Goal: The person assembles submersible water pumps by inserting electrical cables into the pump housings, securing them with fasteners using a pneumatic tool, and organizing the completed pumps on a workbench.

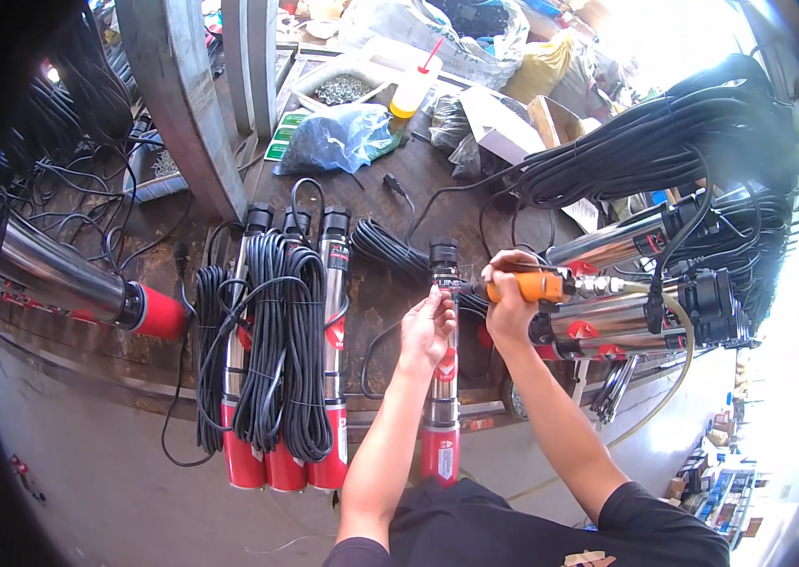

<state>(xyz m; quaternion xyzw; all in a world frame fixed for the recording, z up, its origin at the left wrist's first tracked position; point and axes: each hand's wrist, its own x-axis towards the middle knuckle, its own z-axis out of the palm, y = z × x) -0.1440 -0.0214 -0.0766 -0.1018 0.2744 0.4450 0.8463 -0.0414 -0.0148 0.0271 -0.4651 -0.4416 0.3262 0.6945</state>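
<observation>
A slim steel submersible pump [441, 406] with a red end lies on the bench before me, its black top pointing away. My left hand [429, 328] is at the pump's upper part, thumb and fingertips pinched together; anything between them is too small to make out. To its right, my right hand [510, 307] is wrapped round an orange air screwdriver [534, 286]. The tool points left toward the pump's upper end, and its tip is partly hidden by my hand. A pale air hose [688, 345] runs from its back end. A black cable coil [385, 248] lies beside the pump's top.
Several pumps with coiled black cables [286, 350] lie to the left, their red ends past the bench edge. More steel pumps [622, 326] and a large cable bundle [645, 142] crowd the right. A metal post [182, 104], screw tray [343, 87], blue bag [338, 137] and yellow-liquid bottle [411, 93] stand farther back.
</observation>
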